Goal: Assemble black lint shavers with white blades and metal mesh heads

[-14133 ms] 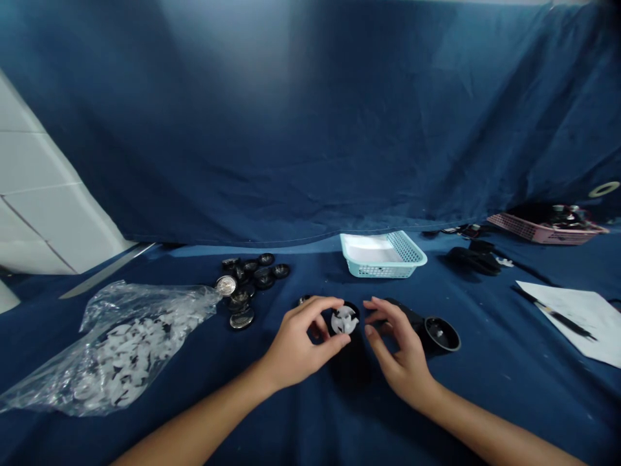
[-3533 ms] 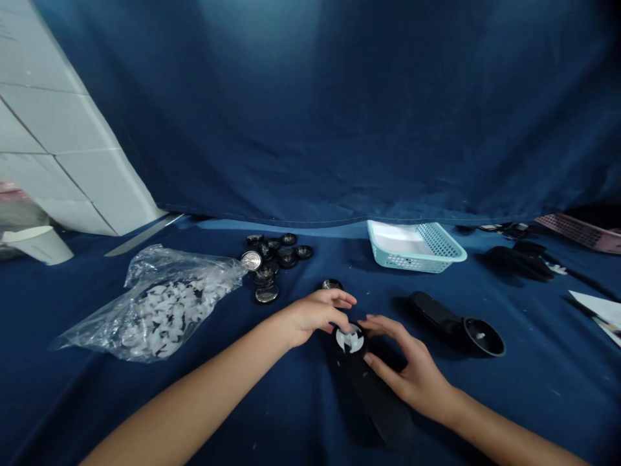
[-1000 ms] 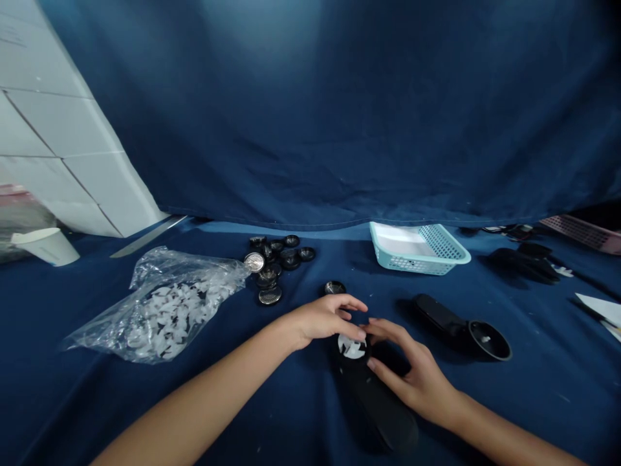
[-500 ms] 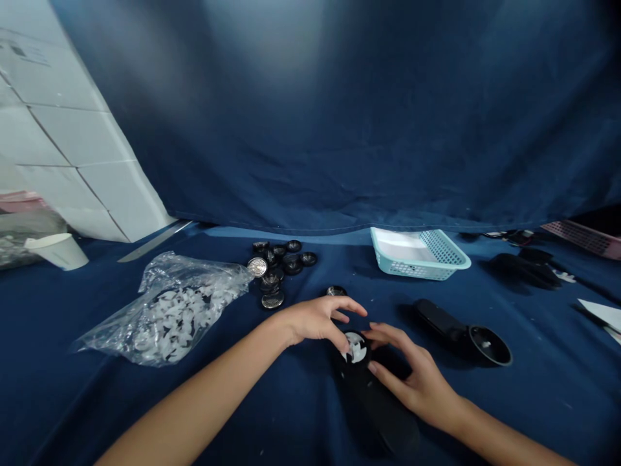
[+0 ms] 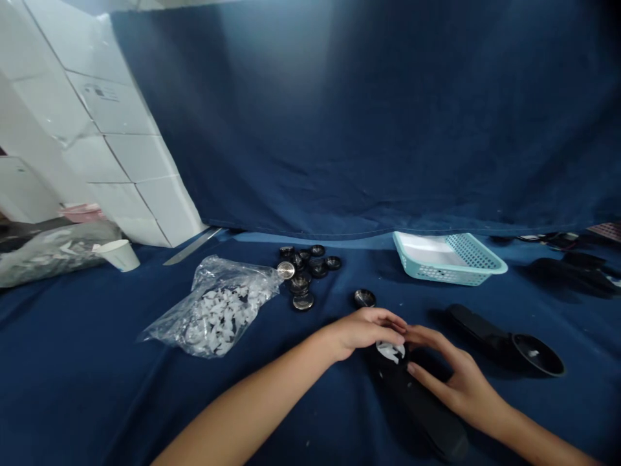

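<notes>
Both hands close in around a white plastic impeller (image 5: 391,351) seated in the round head of a black handled housing (image 5: 417,404).

The left hand (image 5: 369,329) lies over the piece and the right hand (image 5: 458,369) curves in from the far side, the two nearly meeting; from here I can't quite tell whether they clamp it or only cover it. Uneven pressure could tilt the impeller or pop it from its seat, and the housing, lying unsupported on the blue cloth (image 5: 97,388), could swivel and nudge the small black disc (image 5: 364,298) nearby.
</notes>
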A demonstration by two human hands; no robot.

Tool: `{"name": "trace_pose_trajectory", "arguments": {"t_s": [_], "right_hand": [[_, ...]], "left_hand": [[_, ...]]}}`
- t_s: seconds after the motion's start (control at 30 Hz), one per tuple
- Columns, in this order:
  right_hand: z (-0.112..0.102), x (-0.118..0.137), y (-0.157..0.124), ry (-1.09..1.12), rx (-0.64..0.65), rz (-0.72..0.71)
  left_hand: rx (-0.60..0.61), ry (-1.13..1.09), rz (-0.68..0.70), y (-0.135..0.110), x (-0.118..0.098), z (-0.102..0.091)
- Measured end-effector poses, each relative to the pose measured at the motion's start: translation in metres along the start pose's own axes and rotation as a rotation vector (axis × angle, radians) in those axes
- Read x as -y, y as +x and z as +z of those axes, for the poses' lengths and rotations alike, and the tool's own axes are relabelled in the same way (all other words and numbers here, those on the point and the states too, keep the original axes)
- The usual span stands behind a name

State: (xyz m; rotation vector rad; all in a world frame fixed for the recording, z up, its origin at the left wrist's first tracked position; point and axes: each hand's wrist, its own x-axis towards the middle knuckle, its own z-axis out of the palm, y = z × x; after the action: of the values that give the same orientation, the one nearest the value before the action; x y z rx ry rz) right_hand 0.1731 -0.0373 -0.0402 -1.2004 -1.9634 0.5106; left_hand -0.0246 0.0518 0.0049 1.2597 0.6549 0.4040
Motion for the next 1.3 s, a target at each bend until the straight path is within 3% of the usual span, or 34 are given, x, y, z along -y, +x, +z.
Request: {"name": "trace_pose_trajectory", "arguments": {"t_s": [0.13,0.27,0.33,0.43,0.5,0.57,0.67,0.83,0.93,1.03,1.17,1.3], "right_hand": [[0.002,0.000,-0.002,-0.014,-0.026,0.003],[0.001,0.002,-0.005,-0.060,-0.058,0.025],[-0.003,0.005,0.000,-0.079,-0.131,0.043],[-0.012,0.018,0.024,-0.062,-0.302,0.059],[-0.017,0.032,0.053,-0.034,-0.327,0.041],[-0.018,0.044,0.087,-0.061,-0.235,0.001],[-0.013,0.047,0.137,-0.281,0.104,-0.001],[0.004,0.012,0.180,-0.353,0.444,0.002],[0.011,-0.001,0.181,-0.334,0.523,-0.026],[0.007,-0.001,0.176,-0.293,0.490,-0.060],[-0.022,0.011,0.165,-0.187,0.322,-0.039],[-0.058,0.025,0.134,-0.029,0.176,-0.008]], "left_hand": [[0.027,-0.029,0.064,-0.002,0.005,-0.004],[0.195,-0.021,0.076,-0.005,0.004,-0.020],[0.291,0.031,0.076,-0.006,0.004,-0.029],[0.379,0.171,0.115,-0.005,0.007,-0.034],[0.388,0.193,0.136,-0.005,0.009,-0.034],[0.385,0.154,0.144,-0.004,0.010,-0.033],[0.386,0.105,0.137,-0.005,0.008,-0.033],[0.449,0.193,0.116,-0.004,0.001,-0.040],[0.459,0.323,0.132,-0.003,-0.001,-0.040],[0.442,0.343,0.149,-0.003,-0.001,-0.037],[0.382,0.337,0.131,-0.003,-0.001,-0.034],[0.358,0.347,0.096,-0.002,0.000,-0.035]]}}
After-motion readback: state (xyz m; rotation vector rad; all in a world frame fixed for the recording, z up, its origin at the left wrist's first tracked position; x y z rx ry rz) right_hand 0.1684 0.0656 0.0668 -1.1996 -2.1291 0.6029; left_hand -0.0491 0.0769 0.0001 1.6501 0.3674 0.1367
